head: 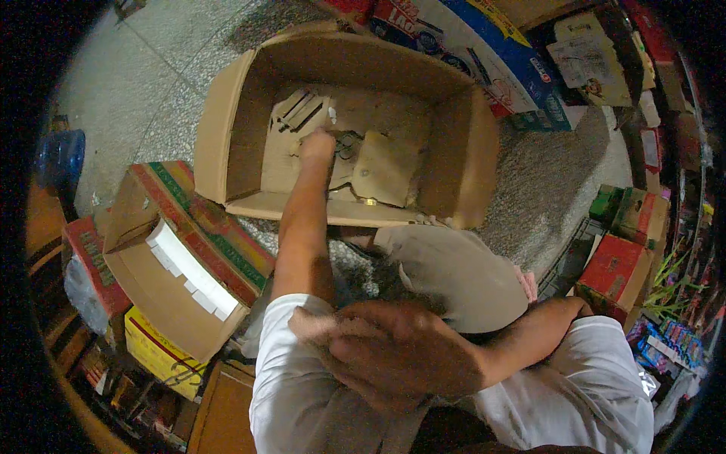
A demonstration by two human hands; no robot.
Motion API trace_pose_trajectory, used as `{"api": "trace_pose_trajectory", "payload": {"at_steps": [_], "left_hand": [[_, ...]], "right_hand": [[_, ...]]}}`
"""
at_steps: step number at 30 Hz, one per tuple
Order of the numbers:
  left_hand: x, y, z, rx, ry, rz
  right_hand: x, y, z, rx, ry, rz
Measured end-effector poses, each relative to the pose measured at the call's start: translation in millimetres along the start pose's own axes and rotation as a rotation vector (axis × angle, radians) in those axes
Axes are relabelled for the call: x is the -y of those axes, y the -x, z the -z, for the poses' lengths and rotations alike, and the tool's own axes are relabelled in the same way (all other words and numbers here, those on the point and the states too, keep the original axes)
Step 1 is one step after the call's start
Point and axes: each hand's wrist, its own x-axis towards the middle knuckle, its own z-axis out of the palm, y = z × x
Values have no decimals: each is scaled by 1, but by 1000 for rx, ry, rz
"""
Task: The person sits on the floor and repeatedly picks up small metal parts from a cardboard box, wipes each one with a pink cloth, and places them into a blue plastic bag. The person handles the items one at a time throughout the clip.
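A large cardboard box (448, 164) stands before me with its top open. My left hand (317, 146) reaches down inside it with bent fingers, close to the bottom. The fingertips are hidden, so any hold is unclear. Just right of this hand lie small dark ring-shaped pieces (346, 146). Beyond it are several narrow slat-like pieces (299, 110) and a small white scrap (332, 115). A flat tan cardboard piece (385, 167) lies farther right, with a small shiny yellow item (370, 202) at its lower edge. My right hand (397, 352), blurred and near the camera, is held before my body.
At left stands an open carton (164, 289) with a white lining, beside a yellow box (161, 352). A large blue and white printed carton (476, 51) stands behind the box. Red-topped cartons (612, 264) and packed shelves line the right. My clothed knee (459, 278) borders the box's near side.
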Motion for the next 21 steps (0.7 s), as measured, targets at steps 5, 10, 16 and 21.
{"api": "trace_pose_trajectory", "payload": {"at_steps": [5, 10, 16, 21], "left_hand": [[-17, 35, 66, 66, -142, -138], [-6, 116, 176, -417, 395, -63], [23, 227, 207, -861, 455, 102], [25, 257, 169, -842, 216, 125]], "right_hand": [[-6, 5, -6, -6, -25, -42], [-18, -13, -6, 470, -1150, -103], [24, 4, -54, -35, -1093, -265], [11, -1, -81, 16, -1032, -174]]}}
